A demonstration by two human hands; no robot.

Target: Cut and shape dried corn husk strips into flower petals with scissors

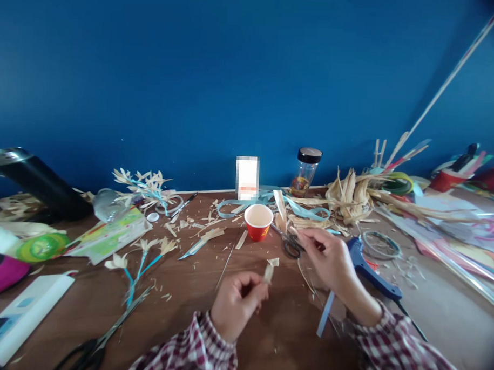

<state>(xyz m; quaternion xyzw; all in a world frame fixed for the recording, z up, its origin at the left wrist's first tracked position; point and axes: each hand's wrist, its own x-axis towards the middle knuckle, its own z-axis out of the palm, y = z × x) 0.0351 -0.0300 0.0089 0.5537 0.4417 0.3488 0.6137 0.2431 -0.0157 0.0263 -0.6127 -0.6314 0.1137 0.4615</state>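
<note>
My left hand is closed in a pinch on a small pale strip of dried corn husk, which sticks up from the fingertips. My right hand reaches forward, its fingers pressed together beside loose husk pieces; what they grip, if anything, is unclear. Just left of those fingers lie small dark-handled scissors. Between and beyond both hands stands a red paper cup. A blue glue gun rests right of my right wrist.
Husk flowers on blue stems lie at left, with large scissors and a white power strip nearby. Behind are a black bottle, a lidded jar, a husk bundle and blue ribbon. Husk scraps litter the brown table.
</note>
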